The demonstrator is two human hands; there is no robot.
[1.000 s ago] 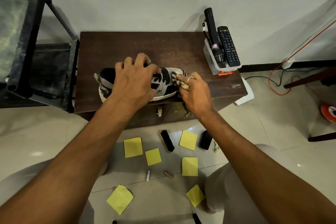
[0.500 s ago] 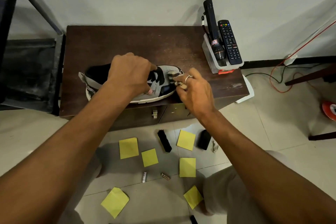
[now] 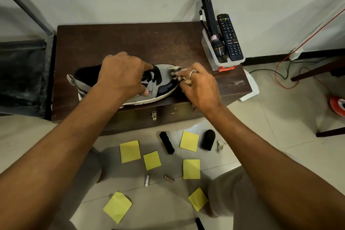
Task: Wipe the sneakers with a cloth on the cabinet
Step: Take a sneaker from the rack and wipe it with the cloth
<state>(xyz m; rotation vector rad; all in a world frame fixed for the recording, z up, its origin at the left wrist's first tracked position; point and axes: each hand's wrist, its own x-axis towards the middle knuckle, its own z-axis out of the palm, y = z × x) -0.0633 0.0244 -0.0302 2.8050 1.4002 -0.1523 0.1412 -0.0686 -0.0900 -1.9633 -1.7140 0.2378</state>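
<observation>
A grey, black and white sneaker [image 3: 164,74] lies on its sole along the front edge of the dark wooden cabinet [image 3: 115,43], toe pointing right. My left hand [image 3: 123,73] clamps over its middle, thumb on the near side. My right hand [image 3: 199,86], a ring on one finger, pinches a small pale cloth [image 3: 176,70] against the toe cap. Most of the cloth is hidden under my fingers.
A clear holder [image 3: 211,56] at the cabinet's right back corner carries a black torch [image 3: 211,24] and a remote [image 3: 230,37]. On the floor lie several yellow sticky notes [image 3: 129,151], a black brush [image 3: 166,142] and a black applicator [image 3: 208,139]. A dark rack [image 3: 22,73] stands left.
The view has shifted so the cabinet sits further right. My left hand slid from over the tongue toward the sneaker's middle; my right hand keeps the cloth rubbing at the toe.
</observation>
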